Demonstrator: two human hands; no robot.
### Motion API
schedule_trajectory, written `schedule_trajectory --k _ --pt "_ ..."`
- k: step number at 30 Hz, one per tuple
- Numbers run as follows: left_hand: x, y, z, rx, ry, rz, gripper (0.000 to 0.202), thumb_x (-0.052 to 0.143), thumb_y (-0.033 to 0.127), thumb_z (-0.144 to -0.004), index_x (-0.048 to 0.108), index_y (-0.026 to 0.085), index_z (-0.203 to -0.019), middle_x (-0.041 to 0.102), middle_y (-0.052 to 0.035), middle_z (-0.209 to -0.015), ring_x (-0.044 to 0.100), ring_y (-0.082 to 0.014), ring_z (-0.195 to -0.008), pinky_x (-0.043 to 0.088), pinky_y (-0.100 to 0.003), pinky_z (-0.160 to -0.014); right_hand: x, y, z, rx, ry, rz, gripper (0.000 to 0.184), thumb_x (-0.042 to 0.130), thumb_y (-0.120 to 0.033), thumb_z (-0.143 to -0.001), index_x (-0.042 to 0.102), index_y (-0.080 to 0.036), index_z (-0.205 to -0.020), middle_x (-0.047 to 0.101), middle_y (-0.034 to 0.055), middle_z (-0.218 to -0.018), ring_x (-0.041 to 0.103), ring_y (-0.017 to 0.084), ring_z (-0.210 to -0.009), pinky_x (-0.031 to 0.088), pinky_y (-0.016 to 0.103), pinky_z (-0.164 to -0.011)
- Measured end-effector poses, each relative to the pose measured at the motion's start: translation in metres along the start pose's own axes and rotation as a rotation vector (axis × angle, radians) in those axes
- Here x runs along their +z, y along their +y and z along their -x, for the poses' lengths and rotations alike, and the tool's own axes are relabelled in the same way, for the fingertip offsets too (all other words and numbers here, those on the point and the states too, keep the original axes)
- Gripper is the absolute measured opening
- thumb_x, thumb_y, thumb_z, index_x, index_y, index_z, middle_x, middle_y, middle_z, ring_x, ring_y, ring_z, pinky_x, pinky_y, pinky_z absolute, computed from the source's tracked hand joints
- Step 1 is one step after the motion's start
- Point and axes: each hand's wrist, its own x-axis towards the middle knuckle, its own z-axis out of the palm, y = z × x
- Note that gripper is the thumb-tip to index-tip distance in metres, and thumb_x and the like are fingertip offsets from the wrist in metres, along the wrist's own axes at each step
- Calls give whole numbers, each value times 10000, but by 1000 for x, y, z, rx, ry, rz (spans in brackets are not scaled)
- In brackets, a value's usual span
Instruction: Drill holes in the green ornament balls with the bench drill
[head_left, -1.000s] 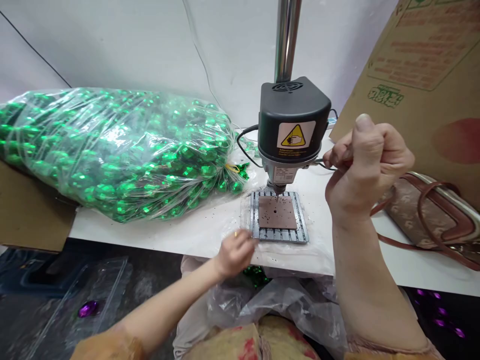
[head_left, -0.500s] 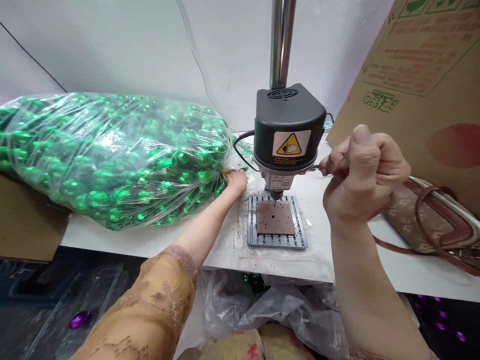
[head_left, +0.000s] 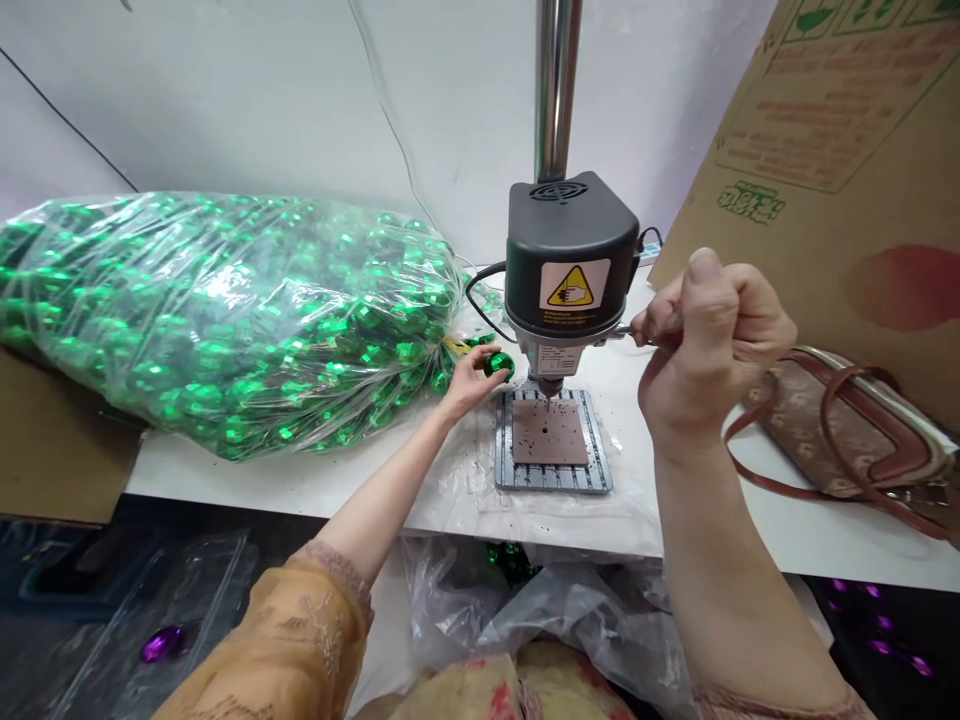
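Observation:
Between the thumb and fingers of my left hand (head_left: pixel 471 382) is a shiny green faceted bead (head_left: pixel 499 367), held just left of the drill press. My right hand (head_left: pixel 712 340) is closed round the lever (head_left: pixel 621 331) on the side of the black drill press (head_left: pixel 571 255); its grip end is hidden by the fingers. The thin drill bit points down over a brown square plate (head_left: pixel 551 433) with a small hole and dark shavings on it. Under that plate lies a slotted grey metal base (head_left: pixel 600 470).
A big clear bag (head_left: pixel 225 320) of green beads, tied with yellow, lies on the white table (head_left: pixel 780 535) at the left. On the right are a brown-strapped handbag (head_left: pixel 817 430) and a cardboard box (head_left: pixel 840 150). Crumpled plastic (head_left: pixel 585 610) hangs below the front edge.
My left hand has drawn back slightly from the bag's tied end, and a green bead now shows in its fingers. My right hand stays on the lever. The view has shifted slightly.

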Motion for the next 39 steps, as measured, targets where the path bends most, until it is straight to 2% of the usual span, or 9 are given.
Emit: schedule_trajectory --k 3,6,8,12,19,25,29,34,39 --pt "9 1 30 -45 -31 212 574 868 460 -747 689 180 -1214 762 -76 -1081 704 -193 -949 570 -347 -904 0 1 0 -10 -10 4 453 639 -373 -939 401 -200 -595 429 -80 -493 381 35 -434 326 257 -477" --pt "19 2 55 -88 -74 234 637 887 516 -727 704 177 -1233 762 -99 -1154 706 -195 -954 578 -340 -881 0 1 1 -15 -3 24 469 636 -409 -945 388 -208 -600 409 -73 -501 366 43 -440 326 259 -477" --pt "23 1 64 -101 -81 230 668 886 553 -718 711 174 -1240 765 -108 -1164 706 -208 -965 579 -346 -879 1 1 1 -8 1 44 483 631 -427 -948 372 -214 -601 398 -69 -504 355 48 -444 329 261 -479" --pt "28 0 65 -105 -103 238 719 882 593 -701 714 162 -1252 766 -124 -1176 707 -234 -984 579 -366 -886 1 0 1 -5 -9 71 485 622 -453 -954 375 -219 -609 403 -64 -515 359 55 -453 336 261 -482" --pt "34 8 69 -100 -151 169 704 914 538 -679 721 172 -1248 779 -88 -1035 697 -214 -865 575 -347 -790 1 1 1 -24 -18 25 472 623 -426 -959 365 -215 -624 387 -68 -523 339 48 -446 321 254 -479" --pt "40 12 72 3 -194 110 680 950 445 -671 694 200 -1252 756 -101 -1189 703 -233 -977 563 -381 -907 0 2 2 -23 -16 53 480 623 -461 -955 361 -219 -634 387 -64 -535 349 48 -462 343 260 -485" --pt "47 10 77 -3 -230 124 729 970 429 -648 672 199 -1273 742 -98 -1162 707 -255 -995 573 -403 -929 0 3 2 -30 -23 71 480 604 -478 -963 352 -221 -645 364 -62 -546 341 47 -469 361 265 -495" --pt "58 7 85 -22 -179 81 744 975 424 -639 687 188 -1283 679 -126 -1237 667 -320 -1171 534 -487 -1075 0 2 2 -15 -15 46 487 625 -479 -948 350 -224 -638 356 -63 -537 341 56 -471 363 271 -499" --pt "57 10 87 25 -152 32 656 952 403 -675 703 197 -1245 664 -119 -1264 627 -330 -1250 492 -506 -1138 0 2 1 -18 -16 -8 456 644 -417 -943 377 -220 -631 382 -68 -530 352 60 -464 332 269 -491"
